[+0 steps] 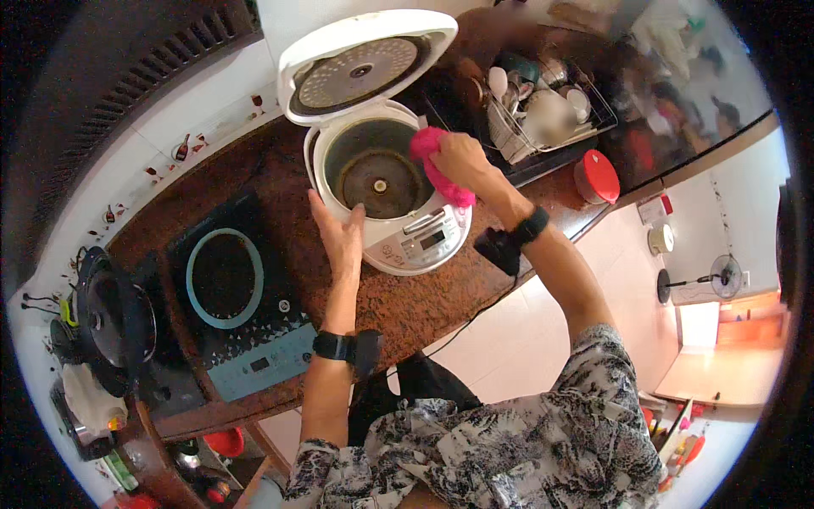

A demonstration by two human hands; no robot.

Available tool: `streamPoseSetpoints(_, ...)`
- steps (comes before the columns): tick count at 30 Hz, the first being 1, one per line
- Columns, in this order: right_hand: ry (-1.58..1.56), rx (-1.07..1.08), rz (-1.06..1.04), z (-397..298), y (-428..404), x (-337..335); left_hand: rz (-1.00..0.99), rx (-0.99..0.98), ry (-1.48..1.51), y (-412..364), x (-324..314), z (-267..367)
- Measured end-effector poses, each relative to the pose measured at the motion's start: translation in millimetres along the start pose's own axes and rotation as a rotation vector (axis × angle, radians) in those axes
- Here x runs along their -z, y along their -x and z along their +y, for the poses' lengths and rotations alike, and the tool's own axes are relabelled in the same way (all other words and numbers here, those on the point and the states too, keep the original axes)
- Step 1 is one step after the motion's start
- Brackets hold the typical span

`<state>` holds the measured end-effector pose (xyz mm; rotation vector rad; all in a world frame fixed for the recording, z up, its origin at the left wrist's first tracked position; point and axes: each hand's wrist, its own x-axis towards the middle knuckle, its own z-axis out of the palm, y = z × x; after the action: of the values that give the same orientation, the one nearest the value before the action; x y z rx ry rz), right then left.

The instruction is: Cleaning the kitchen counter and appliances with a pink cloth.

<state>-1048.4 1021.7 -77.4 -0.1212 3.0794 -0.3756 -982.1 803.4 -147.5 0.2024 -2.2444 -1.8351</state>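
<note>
A white rice cooker stands on the counter with its lid raised. Its inner pot is out, so the heating plate and the small round sensor at its centre show at the bottom. My right hand grips a bright pink cloth at the right rim of the cooker. Against the near left side of the rim rests my left hand, thumb on the edge and fingers along the outer wall. The front panel carries buttons and a small dark display.
Left of the cooker lies a black induction cooktop on the brown granite counter. A wire dish rack with dishes stands at the upper right, near a red-lidded container. A lidded dark pan sits far left.
</note>
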Motion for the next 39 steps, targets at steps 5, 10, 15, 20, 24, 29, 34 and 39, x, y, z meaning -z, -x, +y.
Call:
streamPoseSetpoints(5,0.000,-0.013,0.055,-11.1,-74.5,-16.8,0.018,-0.054,-0.038,0.3,-5.4,-2.2)
streamPoseSetpoints(10,0.111,-0.046,0.019,-57.8,-108.9,-47.6,0.008,-0.091,-0.030,-3.3,-7.7,-0.4)
streamPoseSetpoints(15,0.373,0.135,0.026,-117.2,-91.1,-41.9,0.025,-0.097,-0.011,-3.9,-6.3,0.3)
streamPoseSetpoints(20,0.059,0.039,0.125,-147.4,-70.5,-41.5,0.018,-0.090,-0.003,-5.2,-6.3,-3.5)
streamPoseSetpoints(24,0.106,0.224,0.094,-147.4,-59.9,-35.5,0.008,-0.065,0.050,-7.0,-7.9,-2.5)
streamPoseSetpoints(29,0.136,0.532,-0.034,-142.6,-43.3,-27.5,0.100,-0.099,0.126,-6.8,-14.3,-15.1)
streamPoseSetpoints(34,0.160,0.736,-0.053,-133.4,-16.9,-26.7,0.023,0.002,0.595,1.6,-6.1,-9.3)
streamPoseSetpoints(39,0.030,0.933,-0.201,-121.4,8.3,-4.1,-0.150,0.281,0.609,19.7,12.8,-16.2)
